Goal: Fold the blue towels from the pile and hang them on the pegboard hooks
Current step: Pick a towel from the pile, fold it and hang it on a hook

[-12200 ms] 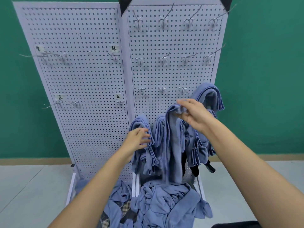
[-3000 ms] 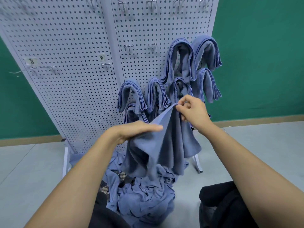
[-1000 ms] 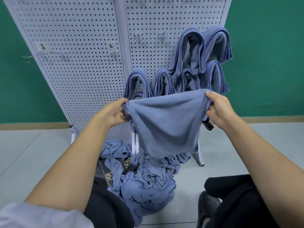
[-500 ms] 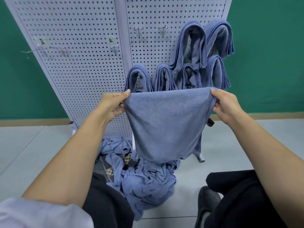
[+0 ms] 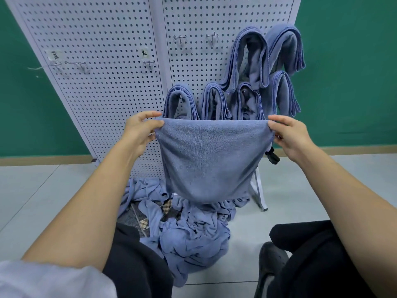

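Observation:
A blue towel (image 5: pixel 211 160) hangs folded in half and stretched wide between my hands. My left hand (image 5: pixel 140 131) pinches its top left corner and my right hand (image 5: pixel 289 134) pinches its top right corner. It hangs in front of the white pegboard (image 5: pixel 103 82), over the pile of blue towels (image 5: pixel 189 231) on the floor. Several folded blue towels (image 5: pixel 249 61) hang on hooks on the right panel, in two rows, their lower ends hidden behind the held towel.
Bare hooks (image 5: pixel 180 39) stick out of the right panel above the hung towels, and more hooks (image 5: pixel 80 66) are on the left panel. The pegboard's metal foot (image 5: pixel 258 190) rests on the grey floor. My knees in black trousers (image 5: pixel 318 259) flank the pile.
My hands have pulled the towel wider and flatter and lifted it slightly. Before that they picked it from the pile and opened it out.

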